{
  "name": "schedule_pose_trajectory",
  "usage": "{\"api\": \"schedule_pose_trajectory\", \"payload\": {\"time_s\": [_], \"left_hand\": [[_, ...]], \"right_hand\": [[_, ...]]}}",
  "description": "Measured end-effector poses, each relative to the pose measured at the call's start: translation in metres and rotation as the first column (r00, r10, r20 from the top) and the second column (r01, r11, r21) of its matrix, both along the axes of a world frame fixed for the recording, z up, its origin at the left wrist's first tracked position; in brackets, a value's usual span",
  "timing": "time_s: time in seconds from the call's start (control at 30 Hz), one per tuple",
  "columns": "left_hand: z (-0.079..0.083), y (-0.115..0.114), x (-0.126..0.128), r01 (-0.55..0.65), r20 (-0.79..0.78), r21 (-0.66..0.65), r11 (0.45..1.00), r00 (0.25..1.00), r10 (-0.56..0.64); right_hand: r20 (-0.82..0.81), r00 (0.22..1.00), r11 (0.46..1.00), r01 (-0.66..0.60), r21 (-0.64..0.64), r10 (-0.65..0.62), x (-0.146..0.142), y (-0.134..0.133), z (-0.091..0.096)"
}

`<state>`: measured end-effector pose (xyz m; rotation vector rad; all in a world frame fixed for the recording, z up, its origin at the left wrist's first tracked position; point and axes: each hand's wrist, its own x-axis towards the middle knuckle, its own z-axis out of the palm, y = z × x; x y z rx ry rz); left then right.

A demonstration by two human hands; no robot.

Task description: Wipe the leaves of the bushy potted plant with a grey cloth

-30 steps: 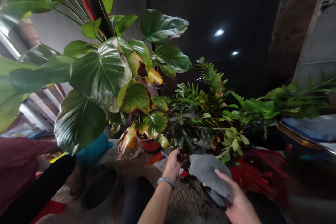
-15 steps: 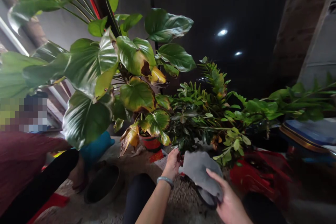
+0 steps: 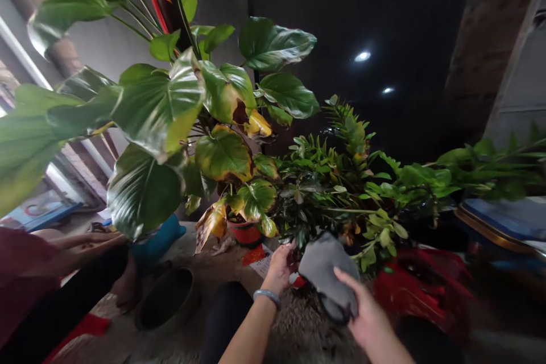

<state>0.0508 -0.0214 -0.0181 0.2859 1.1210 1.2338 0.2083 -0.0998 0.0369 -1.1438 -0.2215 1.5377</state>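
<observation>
My right hand (image 3: 370, 314) grips a folded grey cloth (image 3: 328, 267), with the thumb lying across its upper face. The cloth hangs just in front of the dark leaves of a low bushy plant (image 3: 301, 205). Close to the left edge of the cloth is my left hand (image 3: 279, 266), its fingers curled together at the foot of those leaves. What they hold, if anything, is hidden. A grey bangle (image 3: 267, 297) circles my left wrist. Left of the bush stands a large-leaved plant (image 3: 224, 153), several of its leaves yellow and brown-edged.
A dark basin (image 3: 166, 298) sits on the floor to the left, beside a person's arm (image 3: 91, 242). Behind my left hand are a red pot (image 3: 245, 233) and a printed paper (image 3: 260, 264). Red plastic (image 3: 420, 281) lies to the right, below a blue-lidded box (image 3: 499, 216).
The grey cloth has shifted and changed shape slightly in my right hand. My left hand stays almost in place. At left, the other person has leaned away and their arms now reach forward.
</observation>
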Motion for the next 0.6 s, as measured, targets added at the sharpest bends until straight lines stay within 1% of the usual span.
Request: {"api": "schedule_pose_trajectory", "payload": {"time_s": [0.03, 0.07, 0.1, 0.13, 0.2, 0.27, 0.3, 0.33, 0.37, 0.4, 0.43, 0.47, 0.5, 0.53, 0.57, 0.6], "left_hand": [[-0.001, -0.001, -0.004, -0.003, -0.004, -0.003, 1.000, 1.000, 0.003], [-0.001, -0.001, -0.008, -0.005, -0.008, -0.006, 1.000, 1.000, 0.005], [0.000, -0.002, -0.014, -0.004, -0.013, -0.010, 1.000, 1.000, 0.004], [0.002, -0.003, -0.020, -0.003, -0.020, -0.015, 1.000, 1.000, 0.003], [0.006, -0.003, -0.036, -0.010, -0.037, -0.016, 1.000, 0.999, 0.010], [0.010, -0.003, -0.053, -0.040, -0.053, 0.007, 0.999, 0.998, 0.040], [0.011, -0.002, -0.060, -0.062, -0.056, 0.027, 0.998, 0.996, 0.064], [0.012, 0.000, -0.066, -0.085, -0.055, 0.048, 0.995, 0.995, 0.088], [0.012, 0.001, -0.070, -0.107, -0.050, 0.072, 0.992, 0.993, 0.110], [0.011, 0.003, -0.073, -0.126, -0.040, 0.101, 0.987, 0.991, 0.131], [0.010, 0.004, -0.074, -0.137, -0.026, 0.138, 0.981, 0.990, 0.142], [0.010, 0.005, -0.074, -0.140, -0.011, 0.179, 0.974, 0.989, 0.144], [0.009, 0.007, -0.072, -0.135, 0.004, 0.219, 0.966, 0.990, 0.138], [0.009, 0.007, -0.070, -0.125, 0.017, 0.254, 0.959, 0.992, 0.125], [0.009, 0.008, -0.068, -0.110, 0.024, 0.279, 0.954, 0.994, 0.108], [0.009, 0.008, -0.066, -0.093, 0.026, 0.291, 0.952, 0.996, 0.089]], "right_hand": [[0.019, 0.999, 0.999, -0.039, 0.016, 0.039, 0.000, -0.013, -0.010], [0.032, 0.997, 0.997, -0.066, 0.028, 0.065, 0.001, -0.022, -0.014], [0.044, 0.996, 0.996, -0.078, 0.050, 0.076, 0.003, -0.026, -0.011], [0.056, 0.996, 0.995, -0.076, 0.072, 0.072, 0.005, -0.025, -0.001], [0.088, 0.996, 0.987, -0.036, 0.158, 0.023, 0.009, -0.008, 0.032], [0.119, 0.990, 0.956, 0.043, 0.291, -0.081, 0.010, 0.016, 0.065], [0.121, 0.983, 0.936, 0.089, 0.342, -0.137, 0.008, 0.027, 0.076], [0.115, 0.975, 0.922, 0.135, 0.364, -0.189, 0.005, 0.035, 0.082], [0.109, 0.968, 0.919, 0.175, 0.353, -0.226, 0.000, 0.037, 0.083], [0.111, 0.964, 0.931, 0.197, 0.307, -0.241, -0.006, 0.035, 0.079], [0.124, 0.968, 0.953, 0.186, 0.238, -0.219, -0.013, 0.028, 0.072], [0.140, 0.977, 0.977, 0.134, 0.168, -0.158, -0.021, 0.018, 0.064], [0.151, 0.987, 0.993, 0.039, 0.111, -0.056, -0.028, 0.005, 0.056], [0.156, 0.986, 0.994, -0.076, 0.080, 0.063, -0.034, -0.008, 0.052], [0.169, 0.971, 0.979, -0.188, 0.082, 0.172, -0.040, -0.019, 0.050], [0.205, 0.949, 0.957, -0.265, 0.116, 0.238, -0.044, -0.026, 0.053]]}}
